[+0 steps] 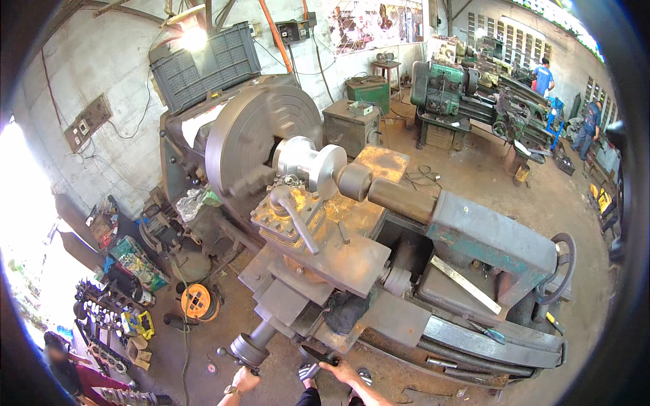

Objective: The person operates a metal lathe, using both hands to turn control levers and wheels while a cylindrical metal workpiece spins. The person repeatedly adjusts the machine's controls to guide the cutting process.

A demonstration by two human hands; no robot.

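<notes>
Handwheel [249,350] on the near end of the lathe's cross-slide is what the left hand [245,379] has hold of, its fingers wrapped shut around the small crank handle that sticks out toward the person. As a judgement, this wheel is solid steel, stiff and heavy-turning, probably oily, so the projecting handle is the sure place to grip rather than the smooth rim. Just right of the handwheel, the right hand [340,371] rests on a dark lever or knob [315,354] at the carriage apron; its fingers lie curled over it, though how tightly I cannot tell.

Beyond the handwheel rises the rust-stained carriage [325,250] with its tool post [288,203] and long clamping lever. Farther still, a bright metal workpiece [311,162] sits in the large round chuck [261,135], blurred as if spinning, with the tailstock [487,237] off to the right of it. Left of the handwheel, an orange cable reel [199,301] lies on the floor. Far behind the chuck stand a grey crate [203,64], a second green lathe [467,95] and two people in blue.
</notes>
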